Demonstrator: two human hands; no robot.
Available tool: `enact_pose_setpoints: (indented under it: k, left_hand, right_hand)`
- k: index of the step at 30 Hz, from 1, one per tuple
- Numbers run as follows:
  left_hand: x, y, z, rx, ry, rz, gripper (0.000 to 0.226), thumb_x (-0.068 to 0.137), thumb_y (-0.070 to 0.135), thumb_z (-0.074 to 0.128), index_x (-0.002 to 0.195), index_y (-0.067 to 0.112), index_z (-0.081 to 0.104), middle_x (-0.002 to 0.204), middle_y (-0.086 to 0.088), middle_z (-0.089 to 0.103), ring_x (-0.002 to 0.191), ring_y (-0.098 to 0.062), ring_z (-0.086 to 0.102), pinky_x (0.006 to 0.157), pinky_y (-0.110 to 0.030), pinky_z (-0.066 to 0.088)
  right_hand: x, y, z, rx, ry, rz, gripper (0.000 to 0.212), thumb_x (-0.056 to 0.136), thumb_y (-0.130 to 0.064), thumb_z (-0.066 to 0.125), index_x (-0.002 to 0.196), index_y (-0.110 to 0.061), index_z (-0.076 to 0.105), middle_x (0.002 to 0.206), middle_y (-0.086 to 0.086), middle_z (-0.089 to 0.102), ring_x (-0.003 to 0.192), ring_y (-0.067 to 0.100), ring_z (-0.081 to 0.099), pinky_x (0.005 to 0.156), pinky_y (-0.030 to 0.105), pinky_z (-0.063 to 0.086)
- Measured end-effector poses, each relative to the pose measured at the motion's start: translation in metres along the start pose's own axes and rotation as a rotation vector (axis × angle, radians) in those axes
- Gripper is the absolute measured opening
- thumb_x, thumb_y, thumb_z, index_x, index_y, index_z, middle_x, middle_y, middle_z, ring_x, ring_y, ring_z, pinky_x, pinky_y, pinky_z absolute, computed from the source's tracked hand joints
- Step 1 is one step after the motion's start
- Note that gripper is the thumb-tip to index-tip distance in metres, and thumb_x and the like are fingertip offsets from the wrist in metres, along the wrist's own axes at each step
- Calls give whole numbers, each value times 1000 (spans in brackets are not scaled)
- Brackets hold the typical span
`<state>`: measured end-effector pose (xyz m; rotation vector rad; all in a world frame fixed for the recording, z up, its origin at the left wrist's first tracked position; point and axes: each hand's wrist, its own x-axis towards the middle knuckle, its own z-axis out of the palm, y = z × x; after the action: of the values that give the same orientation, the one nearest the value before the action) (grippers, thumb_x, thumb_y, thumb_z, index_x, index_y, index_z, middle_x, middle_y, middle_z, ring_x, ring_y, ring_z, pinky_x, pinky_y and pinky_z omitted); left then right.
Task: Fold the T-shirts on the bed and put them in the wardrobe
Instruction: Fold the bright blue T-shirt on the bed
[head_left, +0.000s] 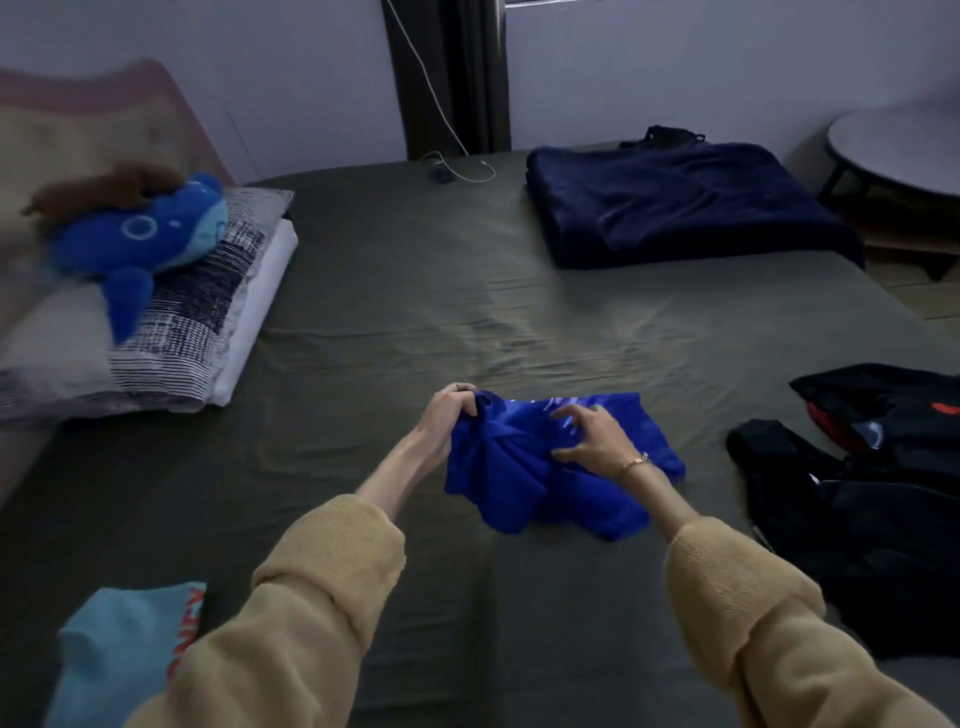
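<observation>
A bright blue T-shirt (524, 483) lies bunched on the dark olive bed (395, 312) in front of me. My left hand (451, 415) grips the shirt's upper left corner, fingers curled round the fabric. On top of the shirt's middle, my right hand (592, 434) presses down with fingers spread and bent. A light blue T-shirt with orange lettering (122, 649) lies at the bed's near left corner. A heap of black clothes with red marks (878, 493) sits at the right edge.
A folded navy blanket (675, 202) lies at the far right of the bed. Pillows (182, 322) with a blue plush toy (140, 244) are stacked at the left. A white cable (462, 171) trails onto the far edge. A round table (898, 150) stands beyond the bed.
</observation>
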<state>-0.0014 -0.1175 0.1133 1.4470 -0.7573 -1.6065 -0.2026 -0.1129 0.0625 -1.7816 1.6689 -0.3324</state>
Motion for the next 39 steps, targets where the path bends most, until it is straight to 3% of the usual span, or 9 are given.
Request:
enact_pose_setpoints:
  k: [6, 10, 13, 17, 25, 30, 33, 36, 39]
  left_hand:
    - [-11, 8, -73, 42, -129, -64, 14, 89, 2, 45, 96, 12, 52, 92, -6, 55, 78, -17, 54, 69, -26, 46]
    - [-9, 9, -119, 892, -201, 58, 77, 66, 33, 85, 124, 22, 36, 123, 3, 43, 111, -16, 46, 94, -33, 43]
    - [-13, 3, -133, 1360, -19, 263, 67, 70, 18, 77, 116, 23, 28, 114, -3, 46, 99, -24, 53, 81, -37, 44]
    - [-14, 17, -136, 1224, 373, 436, 26, 85, -1, 36, 106, 15, 34, 104, -9, 46, 80, -29, 51, 67, -38, 35]
    - [-23, 95, -128, 591, 823, 526, 33, 78, -7, 31, 101, 14, 43, 103, -6, 52, 93, -28, 51, 69, -32, 31]
    - [-8, 91, -139, 617, 697, 218, 41, 92, 2, 33, 128, 3, 52, 134, -15, 52, 119, -31, 50, 89, -32, 39]
    - [-4, 64, -155, 705, 321, -25, 31, 95, 10, 39, 116, 0, 58, 118, -18, 62, 103, -31, 59, 72, -30, 43]
    - [-17, 43, -164, 991, -95, -543, 18, 92, 12, 45, 102, 2, 57, 96, -13, 66, 89, -26, 63, 75, -31, 52]
    - [-15, 31, -167, 1158, -298, -932, 50, 75, 14, 66, 121, 0, 55, 113, -19, 66, 110, -32, 61, 100, -41, 47]
  right_hand:
    - [-6, -44, 71, 28, 75, 45, 16, 92, -14, 51, 105, -10, 59, 108, 12, 64, 105, 31, 55, 74, 34, 39]
    - [-1, -66, 80, 262, 271, 82, 19, 94, -7, 47, 74, -9, 48, 77, 18, 59, 80, 33, 53, 63, 32, 23]
    - [0, -82, 67, 309, 236, -31, 32, 89, -14, 61, 63, -19, 44, 59, -6, 46, 64, 18, 44, 57, 25, 25]
    - [7, -85, 52, 41, 122, -129, 15, 73, -3, 72, 85, -6, 63, 79, 3, 60, 74, 18, 56, 64, 20, 36]
    - [7, -93, 30, -79, 459, 244, 27, 86, 1, 42, 107, -6, 58, 110, 18, 61, 104, 36, 56, 75, 37, 43]
    - [19, -91, 17, 404, 449, 249, 29, 86, 3, 37, 97, -4, 63, 99, 18, 63, 96, 32, 55, 74, 35, 35]
    - [28, -62, 22, 623, 284, 326, 22, 89, -8, 44, 78, -12, 62, 95, 14, 62, 88, 25, 50, 74, 32, 36]
    - [20, -42, 24, 415, -39, 348, 16, 93, -18, 48, 89, -8, 60, 104, 20, 63, 88, 25, 52, 73, 32, 37]
    - [3, -36, 20, -4, -472, 298, 19, 93, -24, 50, 97, -9, 61, 98, 11, 61, 84, 23, 56, 71, 30, 42]
